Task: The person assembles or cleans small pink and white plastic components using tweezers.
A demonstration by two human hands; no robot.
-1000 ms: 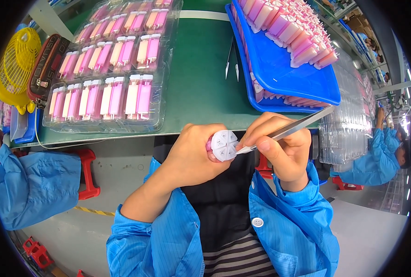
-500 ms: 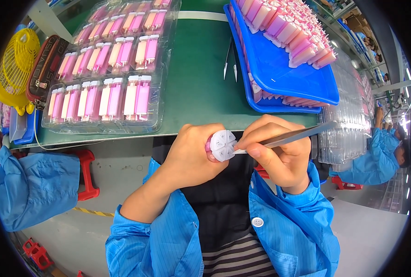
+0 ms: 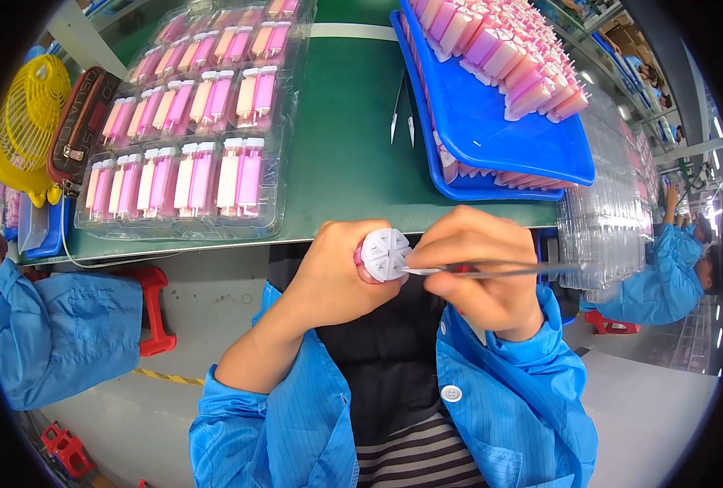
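My left hand [image 3: 341, 272] grips a small pink device with a round white ribbed end [image 3: 384, 254], held up just below the table edge. My right hand [image 3: 479, 272] pinches metal tweezers [image 3: 491, 268], whose tips touch the right side of that white end. The tweezers' long handle runs out to the right. Both forearms wear blue sleeves.
On the green table [image 3: 345, 146] lies a clear tray [image 3: 186, 175] of pink and white parts at left, a blue tray [image 3: 499, 138] stacked with pink pieces at right, and spare tweezers [image 3: 402, 110] between them. A yellow fan [image 3: 24, 130] stands far left. Seated co-workers flank me.
The tweezers have tilted from pointing up-right to lying nearly level, and my right hand has dropped a little. The left hand still holds the device.
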